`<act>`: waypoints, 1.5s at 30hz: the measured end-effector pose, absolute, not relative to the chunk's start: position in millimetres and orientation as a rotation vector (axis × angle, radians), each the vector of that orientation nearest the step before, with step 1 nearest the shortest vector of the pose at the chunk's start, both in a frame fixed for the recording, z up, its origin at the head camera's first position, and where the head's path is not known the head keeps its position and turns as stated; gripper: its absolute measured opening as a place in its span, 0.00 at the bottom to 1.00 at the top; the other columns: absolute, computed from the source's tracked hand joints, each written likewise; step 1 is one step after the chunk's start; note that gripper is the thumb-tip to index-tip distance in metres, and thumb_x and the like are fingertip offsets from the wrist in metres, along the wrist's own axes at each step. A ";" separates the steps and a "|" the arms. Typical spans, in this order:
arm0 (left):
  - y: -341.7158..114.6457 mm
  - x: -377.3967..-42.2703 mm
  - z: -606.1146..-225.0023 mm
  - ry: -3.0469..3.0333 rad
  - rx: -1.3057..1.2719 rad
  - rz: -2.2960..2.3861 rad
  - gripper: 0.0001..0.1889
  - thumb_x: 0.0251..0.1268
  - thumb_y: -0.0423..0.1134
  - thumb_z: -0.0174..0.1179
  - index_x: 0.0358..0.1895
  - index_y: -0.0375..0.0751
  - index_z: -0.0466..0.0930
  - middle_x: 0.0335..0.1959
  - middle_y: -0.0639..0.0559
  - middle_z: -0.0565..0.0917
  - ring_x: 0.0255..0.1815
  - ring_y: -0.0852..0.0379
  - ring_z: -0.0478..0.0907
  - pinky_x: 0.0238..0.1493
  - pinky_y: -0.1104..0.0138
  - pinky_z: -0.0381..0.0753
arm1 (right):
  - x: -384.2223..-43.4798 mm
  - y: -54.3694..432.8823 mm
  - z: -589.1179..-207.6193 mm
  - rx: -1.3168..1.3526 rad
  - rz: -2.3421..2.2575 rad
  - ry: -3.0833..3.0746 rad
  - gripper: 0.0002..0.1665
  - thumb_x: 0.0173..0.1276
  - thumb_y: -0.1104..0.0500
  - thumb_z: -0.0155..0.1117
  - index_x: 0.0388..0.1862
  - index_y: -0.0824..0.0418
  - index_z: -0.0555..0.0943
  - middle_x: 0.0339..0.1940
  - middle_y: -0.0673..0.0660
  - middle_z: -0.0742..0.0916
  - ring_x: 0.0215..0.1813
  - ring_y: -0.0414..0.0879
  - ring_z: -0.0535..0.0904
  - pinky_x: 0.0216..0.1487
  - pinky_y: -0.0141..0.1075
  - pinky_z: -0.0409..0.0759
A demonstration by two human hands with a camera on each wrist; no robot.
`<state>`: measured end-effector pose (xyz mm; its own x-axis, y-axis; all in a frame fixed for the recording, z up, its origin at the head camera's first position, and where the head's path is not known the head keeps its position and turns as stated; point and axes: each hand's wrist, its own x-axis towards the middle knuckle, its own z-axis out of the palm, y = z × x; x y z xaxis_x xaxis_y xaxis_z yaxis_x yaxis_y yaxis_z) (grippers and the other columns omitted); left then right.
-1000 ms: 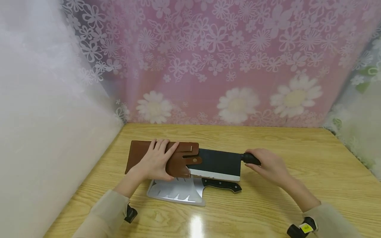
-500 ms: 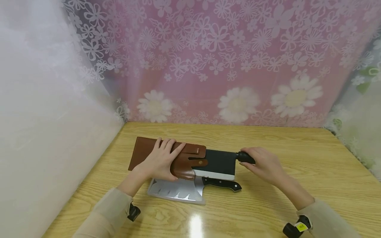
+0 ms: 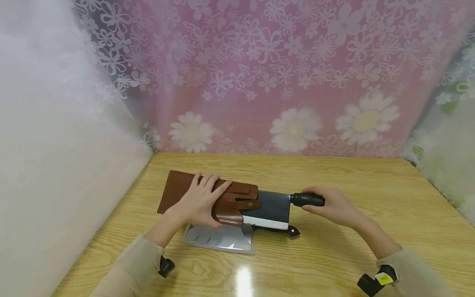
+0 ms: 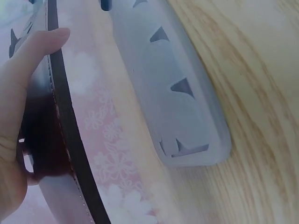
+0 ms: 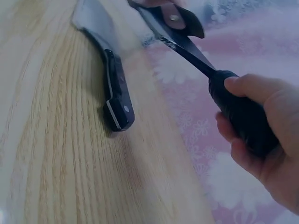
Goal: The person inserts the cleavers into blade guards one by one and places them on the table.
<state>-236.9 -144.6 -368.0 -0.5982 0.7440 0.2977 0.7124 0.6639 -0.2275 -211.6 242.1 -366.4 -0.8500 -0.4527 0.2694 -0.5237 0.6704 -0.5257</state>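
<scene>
My left hand (image 3: 198,202) grips a brown leather knife sheath (image 3: 178,187) across its middle, fingers over the far edge and thumb along the near edge. From the sheath's right end sticks out the dark blade (image 3: 271,204) of a cleaver, with a pale strip along its near edge. The rest of the blade is hidden inside. My right hand (image 3: 332,206) holds the cleaver's black handle (image 5: 240,112), thumb along its top in the right wrist view. A strap with a snap (image 3: 251,204) lies over the blade at the sheath mouth.
A second cleaver lies on the wooden table (image 3: 208,276) below the sheath. Its blade (image 4: 173,93) is in a translucent cover, and its black riveted handle (image 5: 117,93) points right. A floral curtain (image 3: 237,82) hangs behind; a white sheet (image 3: 74,165) stands at left.
The cleaver's blade has gone deeper into the sheath, so less of it shows. The sheath has shifted a little right. My right hand now sits farther back on the handle.
</scene>
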 end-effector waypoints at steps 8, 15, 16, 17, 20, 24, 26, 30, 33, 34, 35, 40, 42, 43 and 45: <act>-146.3 -235.5 -368.4 -2.526 -1.142 0.100 0.62 0.30 0.73 0.63 0.73 0.47 0.50 0.60 0.38 0.63 0.61 0.41 0.59 0.60 0.40 0.52 | -214.1 242.5 -364.1 0.640 1.452 -2.832 0.27 0.63 0.52 0.64 0.59 0.62 0.73 0.34 0.62 0.83 0.30 0.53 0.76 0.25 0.40 0.76; -140.4 -234.7 -372.9 -2.486 -1.172 0.078 0.61 0.30 0.73 0.63 0.72 0.45 0.53 0.59 0.38 0.65 0.60 0.41 0.60 0.58 0.40 0.54 | -218.5 227.0 -369.9 0.632 1.503 -2.799 0.28 0.62 0.52 0.65 0.59 0.62 0.74 0.37 0.59 0.82 0.31 0.59 0.74 0.26 0.41 0.76; -139.4 -234.7 -373.1 -2.483 -1.175 0.083 0.61 0.30 0.73 0.63 0.72 0.45 0.53 0.59 0.38 0.65 0.60 0.41 0.60 0.58 0.40 0.54 | -219.0 225.1 -371.3 0.637 1.522 -2.785 0.28 0.62 0.53 0.65 0.59 0.63 0.74 0.37 0.60 0.82 0.30 0.59 0.74 0.25 0.41 0.76; -138.7 -234.7 -373.3 -2.484 -1.175 0.086 0.61 0.30 0.73 0.63 0.72 0.45 0.53 0.59 0.38 0.65 0.60 0.41 0.59 0.58 0.40 0.54 | -219.5 223.4 -372.4 0.641 1.538 -2.773 0.27 0.62 0.54 0.65 0.58 0.63 0.74 0.37 0.60 0.81 0.30 0.59 0.73 0.25 0.41 0.75; -137.7 -234.7 -373.3 -2.496 -1.166 0.100 0.61 0.31 0.73 0.62 0.73 0.46 0.52 0.59 0.38 0.65 0.60 0.42 0.59 0.58 0.41 0.54 | -220.6 219.6 -374.1 0.637 1.603 -2.737 0.27 0.62 0.56 0.65 0.58 0.66 0.73 0.35 0.62 0.81 0.30 0.59 0.73 0.25 0.40 0.75; -136.9 -234.4 -373.4 -2.506 -1.157 0.099 0.61 0.30 0.73 0.63 0.72 0.46 0.52 0.59 0.39 0.65 0.60 0.43 0.60 0.58 0.41 0.55 | -220.2 215.4 -374.0 0.602 1.655 -2.713 0.27 0.62 0.57 0.65 0.58 0.66 0.73 0.31 0.64 0.81 0.29 0.58 0.73 0.25 0.39 0.74; -135.1 -234.5 -373.3 -2.503 -1.167 0.079 0.61 0.30 0.72 0.63 0.72 0.46 0.53 0.59 0.39 0.65 0.60 0.43 0.60 0.57 0.41 0.55 | -219.7 212.6 -374.1 0.589 1.666 -2.718 0.27 0.61 0.56 0.65 0.58 0.65 0.74 0.31 0.65 0.81 0.28 0.57 0.73 0.25 0.40 0.74; -130.6 -234.9 -373.2 -2.502 -1.190 0.053 0.60 0.31 0.72 0.64 0.72 0.45 0.54 0.59 0.39 0.65 0.60 0.43 0.60 0.57 0.41 0.56 | -220.7 205.9 -375.0 0.582 1.693 -2.729 0.28 0.61 0.54 0.65 0.58 0.64 0.74 0.33 0.67 0.81 0.28 0.58 0.73 0.25 0.41 0.74; -128.6 -234.5 -373.3 -2.522 -1.181 0.084 0.60 0.31 0.73 0.63 0.72 0.46 0.53 0.59 0.39 0.65 0.60 0.43 0.60 0.57 0.41 0.56 | -222.9 202.6 -375.8 0.594 1.717 -2.729 0.27 0.62 0.55 0.65 0.58 0.65 0.73 0.33 0.67 0.81 0.30 0.60 0.73 0.26 0.41 0.75; -128.0 -234.2 -373.3 -2.528 -1.177 0.092 0.60 0.31 0.73 0.63 0.72 0.46 0.53 0.59 0.40 0.65 0.60 0.43 0.60 0.57 0.41 0.56 | -223.6 202.2 -375.9 0.595 1.724 -2.728 0.27 0.62 0.55 0.64 0.58 0.65 0.73 0.33 0.67 0.81 0.30 0.60 0.73 0.26 0.41 0.75; -127.3 -234.0 -373.4 -2.534 -1.173 0.101 0.61 0.31 0.74 0.62 0.72 0.46 0.53 0.59 0.40 0.64 0.60 0.43 0.60 0.57 0.41 0.56 | -224.2 202.0 -376.0 0.603 1.729 -2.727 0.26 0.63 0.56 0.64 0.58 0.66 0.73 0.33 0.67 0.81 0.30 0.60 0.73 0.25 0.41 0.75; -121.8 -233.0 -372.0 -2.521 -1.194 0.069 0.61 0.31 0.73 0.63 0.72 0.46 0.53 0.59 0.40 0.65 0.60 0.44 0.60 0.57 0.42 0.56 | -224.1 200.5 -373.8 0.661 1.745 -2.741 0.26 0.65 0.56 0.62 0.59 0.66 0.71 0.35 0.65 0.81 0.32 0.61 0.74 0.26 0.42 0.76; -119.4 -232.8 -371.7 -2.511 -1.204 0.062 0.61 0.31 0.74 0.63 0.72 0.46 0.53 0.59 0.40 0.65 0.60 0.44 0.61 0.57 0.43 0.57 | -223.6 199.5 -371.9 0.706 1.752 -2.752 0.26 0.66 0.56 0.60 0.60 0.66 0.70 0.36 0.64 0.80 0.34 0.62 0.74 0.27 0.43 0.76; -118.4 -232.8 -371.8 -2.507 -1.205 0.068 0.61 0.31 0.74 0.62 0.72 0.46 0.53 0.58 0.41 0.65 0.60 0.44 0.61 0.57 0.43 0.57 | -223.5 199.2 -370.9 0.734 1.758 -2.757 0.26 0.67 0.56 0.59 0.61 0.66 0.70 0.37 0.64 0.80 0.35 0.62 0.74 0.27 0.43 0.77; -117.1 -232.6 -372.0 -2.506 -1.203 0.078 0.61 0.31 0.74 0.62 0.72 0.47 0.53 0.58 0.41 0.65 0.60 0.44 0.61 0.57 0.43 0.57 | -223.4 199.1 -369.0 0.771 1.783 -2.756 0.25 0.69 0.58 0.56 0.62 0.67 0.68 0.37 0.65 0.79 0.36 0.63 0.73 0.28 0.42 0.77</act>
<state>-232.6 -117.1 -372.0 -0.5733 0.7643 0.2952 0.7446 0.6364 -0.2016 -223.4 199.1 -369.0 -0.8705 -0.4894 0.0517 -0.2479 0.3452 -0.9052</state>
